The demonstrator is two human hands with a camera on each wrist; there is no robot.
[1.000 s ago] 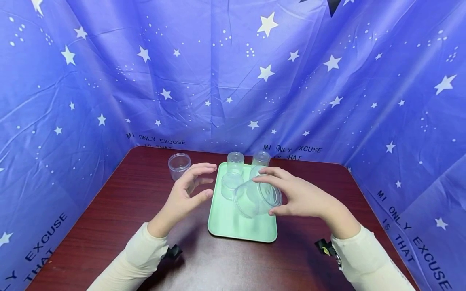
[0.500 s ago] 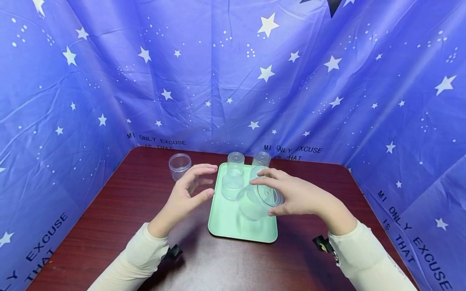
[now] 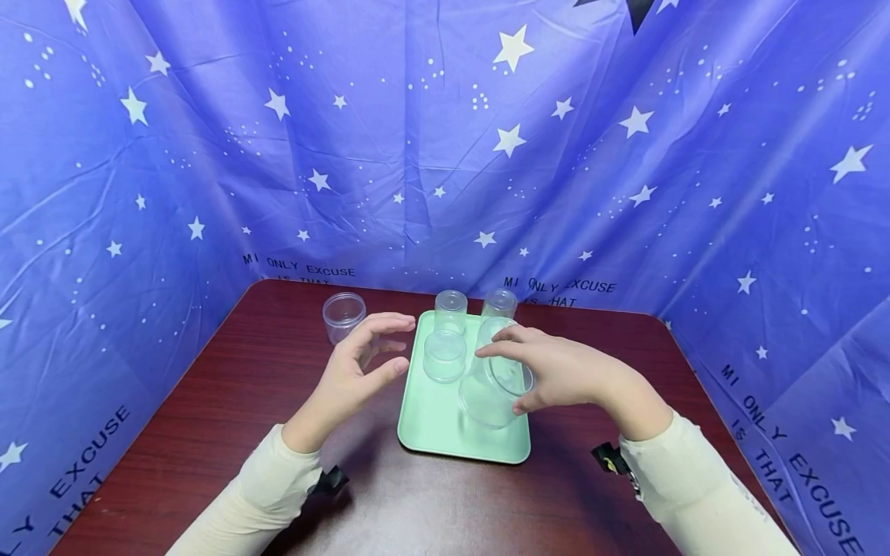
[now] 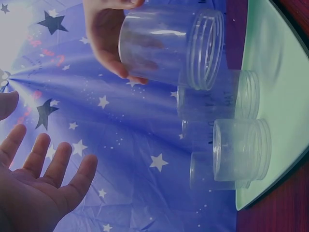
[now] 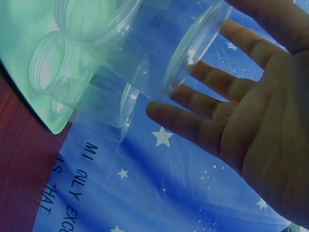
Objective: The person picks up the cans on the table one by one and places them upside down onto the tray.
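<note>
My right hand (image 3: pixel 566 367) grips a large clear plastic jar (image 3: pixel 490 398) near its base, with fingers and thumb spread round it. This jar is upside down and slightly tilted, low over the near right part of the green tray (image 3: pixel 431 428). In the left wrist view the threaded mouth of the held jar (image 4: pixel 159 46) faces the tray, with a gap between them. My left hand (image 3: pixel 354 378) hovers left of the tray, fingers loosely bent, holding nothing. A smaller clear jar (image 3: pixel 445 359) stands mouth down on the tray, and a taller one (image 3: pixel 495 330) is partly hidden behind my right hand.
Two narrow clear jars (image 3: pixel 450 309) (image 3: pixel 501 300) stand at the tray's far end. Another clear jar (image 3: pixel 344 313) sits on the dark red table (image 3: pixel 229 386), left of the tray behind my left hand. A blue star-patterned cloth (image 3: pixel 445 154) encloses the back and sides.
My right hand has brought the jar slightly down and nearer, turning it from a strong tilt to more nearly vertical. My left hand has stayed in place.
</note>
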